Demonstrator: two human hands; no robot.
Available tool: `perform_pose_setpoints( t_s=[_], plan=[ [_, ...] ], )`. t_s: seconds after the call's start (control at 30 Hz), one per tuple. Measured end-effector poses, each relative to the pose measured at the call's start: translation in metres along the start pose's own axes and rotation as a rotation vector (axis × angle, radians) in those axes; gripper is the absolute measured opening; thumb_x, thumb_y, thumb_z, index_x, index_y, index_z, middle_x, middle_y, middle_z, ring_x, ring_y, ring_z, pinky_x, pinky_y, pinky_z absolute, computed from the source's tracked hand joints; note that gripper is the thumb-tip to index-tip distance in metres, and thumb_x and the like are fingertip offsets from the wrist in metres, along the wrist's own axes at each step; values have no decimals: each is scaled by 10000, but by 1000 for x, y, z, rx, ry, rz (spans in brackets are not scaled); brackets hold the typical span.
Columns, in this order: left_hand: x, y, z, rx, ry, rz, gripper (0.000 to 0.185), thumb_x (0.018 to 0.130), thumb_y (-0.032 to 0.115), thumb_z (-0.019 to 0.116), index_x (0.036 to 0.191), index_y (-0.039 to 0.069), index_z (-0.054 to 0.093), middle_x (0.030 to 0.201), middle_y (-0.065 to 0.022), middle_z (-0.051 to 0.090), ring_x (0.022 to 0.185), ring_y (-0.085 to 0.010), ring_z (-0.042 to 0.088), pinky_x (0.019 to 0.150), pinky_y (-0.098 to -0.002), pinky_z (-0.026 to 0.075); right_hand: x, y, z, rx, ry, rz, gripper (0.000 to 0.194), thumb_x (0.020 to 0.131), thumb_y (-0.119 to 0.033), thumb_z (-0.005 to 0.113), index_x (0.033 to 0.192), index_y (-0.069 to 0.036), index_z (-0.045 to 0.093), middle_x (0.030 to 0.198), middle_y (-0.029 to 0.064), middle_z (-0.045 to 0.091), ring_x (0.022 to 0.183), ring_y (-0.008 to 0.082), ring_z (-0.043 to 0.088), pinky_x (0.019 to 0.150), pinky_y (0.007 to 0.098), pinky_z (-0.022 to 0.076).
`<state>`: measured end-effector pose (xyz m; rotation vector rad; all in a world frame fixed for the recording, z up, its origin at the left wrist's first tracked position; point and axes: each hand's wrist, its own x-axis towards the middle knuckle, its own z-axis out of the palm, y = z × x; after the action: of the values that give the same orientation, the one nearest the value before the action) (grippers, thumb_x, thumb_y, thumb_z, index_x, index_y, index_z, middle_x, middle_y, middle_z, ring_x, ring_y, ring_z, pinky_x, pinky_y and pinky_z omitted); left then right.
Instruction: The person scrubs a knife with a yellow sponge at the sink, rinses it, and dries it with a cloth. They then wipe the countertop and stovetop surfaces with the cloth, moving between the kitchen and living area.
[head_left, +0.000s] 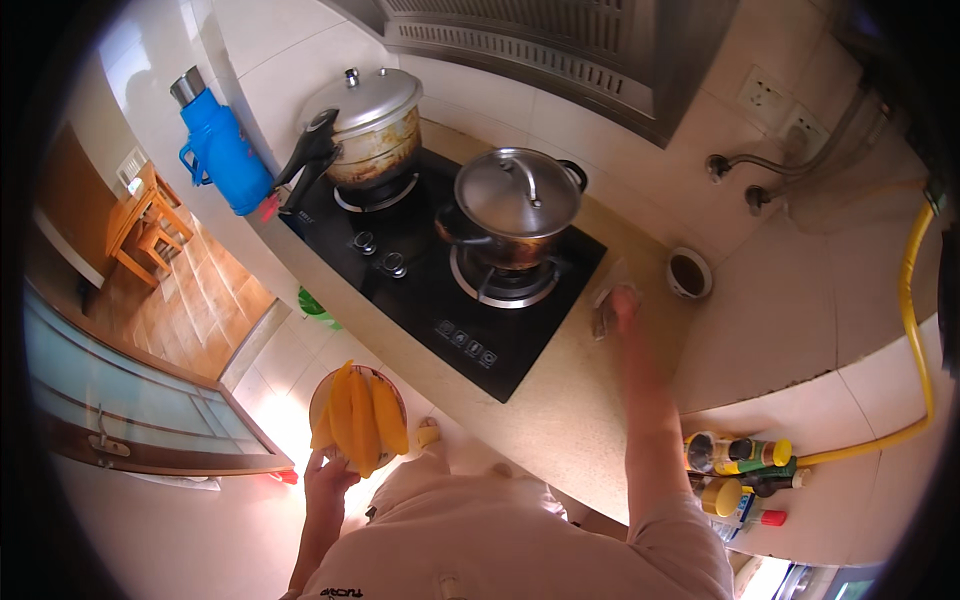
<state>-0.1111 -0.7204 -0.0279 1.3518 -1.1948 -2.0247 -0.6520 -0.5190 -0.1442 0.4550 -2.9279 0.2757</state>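
My left hand (330, 474) grips the lower rim of a round plate (321, 394) that carries several long yellow-orange pieces of food (362, 416); their kind is unclear. The plate is off the counter, above the floor. Out to the right, my right hand (624, 306) is at the countertop (555, 427) beside the hob, blurred, on a crumpled, partly see-through thing (601, 319) that may be a cloth or plastic bag. A lidded steel pot (517, 196) stands on the near right burner of the black gas hob (420, 300). Behind it to the left stands a pressure cooker (371, 142).
A bowl with dark contents (688, 273) stands by the wall. Bottles and jars (739, 472) crowd the right side near a yellow hose (911, 300). A blue thermos flask (225, 154) stands left of the hob. The range hood (525, 45) hangs above; a glazed door (165, 412) is at left.
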Motion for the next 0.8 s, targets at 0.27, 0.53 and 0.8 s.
perform_pose_setpoints(
  t_s=[0.27,0.53,0.8],
  plan=[
    [59,44,-19,14,49,44,448,678,-15,585,1120,-52,526,948,-68,562,741,-116,553,642,-227,447,-36,-70,25,33,259,-246,411,804,-161,505,1196,-39,523,1265,200,494,1153,398,460,948,547,356],
    [106,62,-23,-46,20,29,460,679,-12,571,1132,-53,506,893,-74,573,713,-123,554,629,-225,451,-164,-165,-21,-15,120,-521,474,829,-217,508,1253,-5,496,1230,210,513,1213,377,417,1047,540,257],
    [123,69,-17,10,-36,18,450,675,-4,568,1118,-56,510,882,-86,570,711,-125,548,628,-228,448,-189,-211,-21,237,-187,-607,490,776,-188,540,1251,-68,506,1359,196,406,1271,385,355,1071,515,224]
  ],
)
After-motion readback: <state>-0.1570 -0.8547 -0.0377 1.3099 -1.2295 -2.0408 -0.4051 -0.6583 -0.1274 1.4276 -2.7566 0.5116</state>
